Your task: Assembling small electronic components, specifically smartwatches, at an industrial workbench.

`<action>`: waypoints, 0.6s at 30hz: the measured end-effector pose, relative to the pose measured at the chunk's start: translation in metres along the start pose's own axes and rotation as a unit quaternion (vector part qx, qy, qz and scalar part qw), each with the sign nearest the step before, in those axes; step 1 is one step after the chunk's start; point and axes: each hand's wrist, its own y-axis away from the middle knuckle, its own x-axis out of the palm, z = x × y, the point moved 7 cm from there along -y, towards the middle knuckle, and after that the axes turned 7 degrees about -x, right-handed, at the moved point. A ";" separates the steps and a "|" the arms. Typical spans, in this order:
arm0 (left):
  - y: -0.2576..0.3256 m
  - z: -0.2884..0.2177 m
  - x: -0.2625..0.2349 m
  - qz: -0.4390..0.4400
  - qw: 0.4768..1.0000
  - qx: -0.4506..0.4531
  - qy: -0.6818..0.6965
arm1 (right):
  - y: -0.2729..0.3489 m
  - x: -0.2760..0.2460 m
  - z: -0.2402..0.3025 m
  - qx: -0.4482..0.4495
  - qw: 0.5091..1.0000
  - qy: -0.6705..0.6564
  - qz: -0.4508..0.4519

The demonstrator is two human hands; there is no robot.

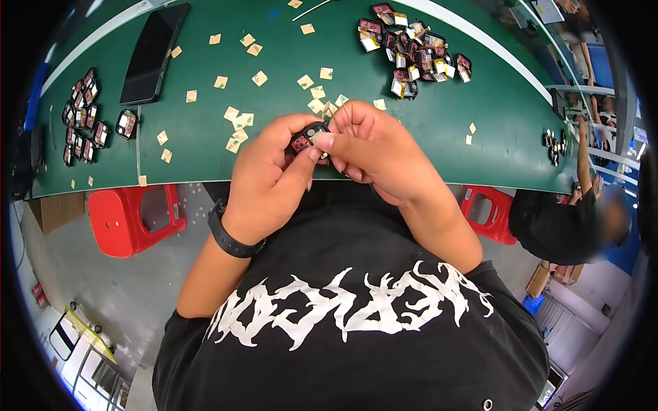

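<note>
My left hand grips a black casing with a red board inside, centre-frame; my right hand pinches its side. The green table ends just below, stretching right; board-filled casings cluster upper right.

Between the left hand and the right hand, a small black rounded casing looks like hard plastic; beyond them, small square tan paper pieces look matt on a smooth green tabletop; farther left, a black rectangular glass-fronted slab shines; nearer, a black T-shirt is matt cloth
</note>
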 end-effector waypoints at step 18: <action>-0.003 -0.002 -0.002 0.034 0.992 -0.005 0.123 | 0.011 -0.026 0.012 -0.105 0.984 0.132 -0.054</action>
